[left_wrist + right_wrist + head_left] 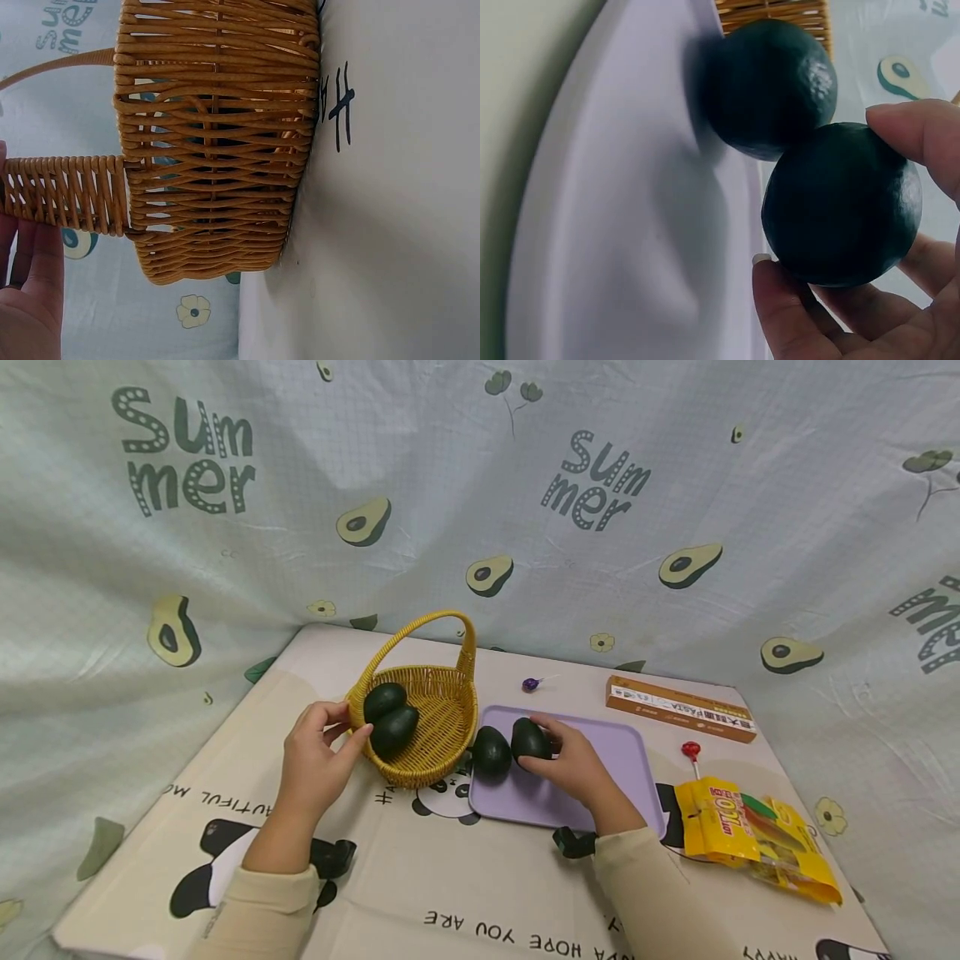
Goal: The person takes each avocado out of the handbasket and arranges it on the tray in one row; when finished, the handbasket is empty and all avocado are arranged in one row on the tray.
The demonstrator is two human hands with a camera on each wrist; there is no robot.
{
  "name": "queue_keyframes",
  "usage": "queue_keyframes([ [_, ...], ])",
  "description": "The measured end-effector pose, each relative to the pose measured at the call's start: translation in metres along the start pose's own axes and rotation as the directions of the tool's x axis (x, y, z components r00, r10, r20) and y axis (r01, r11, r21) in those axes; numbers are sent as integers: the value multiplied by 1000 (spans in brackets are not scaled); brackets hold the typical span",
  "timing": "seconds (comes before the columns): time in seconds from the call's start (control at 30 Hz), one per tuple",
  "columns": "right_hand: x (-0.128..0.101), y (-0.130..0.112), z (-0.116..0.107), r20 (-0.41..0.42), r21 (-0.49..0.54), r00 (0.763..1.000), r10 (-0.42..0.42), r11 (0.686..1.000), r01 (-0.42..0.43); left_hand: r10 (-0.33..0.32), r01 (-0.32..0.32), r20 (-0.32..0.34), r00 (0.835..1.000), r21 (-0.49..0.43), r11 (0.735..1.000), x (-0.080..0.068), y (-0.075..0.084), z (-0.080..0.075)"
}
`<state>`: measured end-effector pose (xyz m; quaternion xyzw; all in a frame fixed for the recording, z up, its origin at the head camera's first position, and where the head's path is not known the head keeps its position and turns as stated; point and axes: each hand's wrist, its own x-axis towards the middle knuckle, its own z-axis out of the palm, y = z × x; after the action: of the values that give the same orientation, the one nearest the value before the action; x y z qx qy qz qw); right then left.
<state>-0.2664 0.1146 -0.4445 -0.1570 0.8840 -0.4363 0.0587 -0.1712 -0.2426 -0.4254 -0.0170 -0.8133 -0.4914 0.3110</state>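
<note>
While the left hand (318,758) rested open against the basket (438,727), already holding two avocados (390,717), the right hand (572,764) grasped a third (529,739) over the tray (622,756); a fourth (491,752) waited beside it.

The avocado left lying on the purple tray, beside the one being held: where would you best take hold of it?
Probably around its widest middle, coming from above. The avocado lies on the tray with its top free, while the basket crowds its left and the right hand with the other avocado its right.
</note>
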Motion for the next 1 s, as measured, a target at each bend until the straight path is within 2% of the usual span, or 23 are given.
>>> queue_keyframes([
  [0.37,-2,7,3,12,-40,999,39,998,-39,-1,1,6,1000,-4,1000,0,1,0],
  [0.83,-1,7,6,16,-118,999,34,992,-32,0,0,1,1000,-2,1000,0,1,0],
  [1.0,-2,8,4,35,-105,999,32,994,-28,-1,1,0,1000,-4,1000,1,0,0],
])
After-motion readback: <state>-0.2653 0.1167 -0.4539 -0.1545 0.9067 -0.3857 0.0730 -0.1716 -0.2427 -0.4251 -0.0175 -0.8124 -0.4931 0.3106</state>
